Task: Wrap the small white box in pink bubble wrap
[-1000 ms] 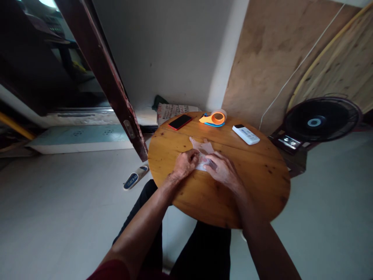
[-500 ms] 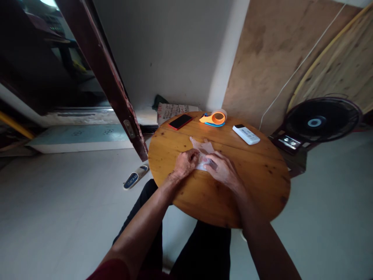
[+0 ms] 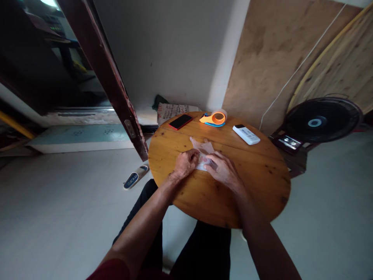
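Nothing has shifted: both hands stay on the thin packet [image 3: 204,148] at the middle of the bench [image 3: 256,171].
The curled left hand [image 3: 185,163] pinches its near edge. The right hand [image 3: 223,169] lies over it, grip unclear. It looks light, limp and slippery, so take it by an edge.

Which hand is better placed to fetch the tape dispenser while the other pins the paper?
Probably the right hand: it lies flat on the paper, and the tape dispenser sits beyond it, slightly rightward. The left hand is curled on the paper's left edge.
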Available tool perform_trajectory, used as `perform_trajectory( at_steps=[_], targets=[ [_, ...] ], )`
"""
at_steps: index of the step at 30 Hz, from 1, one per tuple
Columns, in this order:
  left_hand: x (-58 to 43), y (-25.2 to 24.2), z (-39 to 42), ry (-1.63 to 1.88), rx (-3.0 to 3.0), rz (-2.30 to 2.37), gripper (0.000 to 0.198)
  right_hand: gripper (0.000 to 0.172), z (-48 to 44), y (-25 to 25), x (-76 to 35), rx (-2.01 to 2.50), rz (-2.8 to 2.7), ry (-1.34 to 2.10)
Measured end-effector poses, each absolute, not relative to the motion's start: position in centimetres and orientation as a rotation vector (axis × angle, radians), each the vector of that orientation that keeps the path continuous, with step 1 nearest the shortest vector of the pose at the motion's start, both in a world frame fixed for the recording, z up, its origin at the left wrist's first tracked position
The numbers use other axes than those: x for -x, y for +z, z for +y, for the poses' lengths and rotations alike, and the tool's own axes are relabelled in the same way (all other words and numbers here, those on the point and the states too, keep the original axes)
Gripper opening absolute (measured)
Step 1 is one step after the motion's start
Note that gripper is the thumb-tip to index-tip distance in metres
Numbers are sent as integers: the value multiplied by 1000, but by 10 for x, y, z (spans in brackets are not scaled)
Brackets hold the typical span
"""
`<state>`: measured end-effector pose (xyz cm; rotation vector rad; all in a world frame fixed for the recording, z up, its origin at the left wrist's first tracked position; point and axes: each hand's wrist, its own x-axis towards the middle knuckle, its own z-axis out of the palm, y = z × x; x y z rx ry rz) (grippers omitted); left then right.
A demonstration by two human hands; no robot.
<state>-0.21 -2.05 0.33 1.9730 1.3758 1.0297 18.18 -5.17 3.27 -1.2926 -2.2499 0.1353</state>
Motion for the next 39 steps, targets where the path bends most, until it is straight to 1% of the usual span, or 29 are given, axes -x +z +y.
perform_trajectory(
  at_steps=[39],
  targets=[
    [2, 0, -19, 1047, -1976, 1388, 28, 19, -52, 32, -182, 1306, -2248, 141]
  ],
)
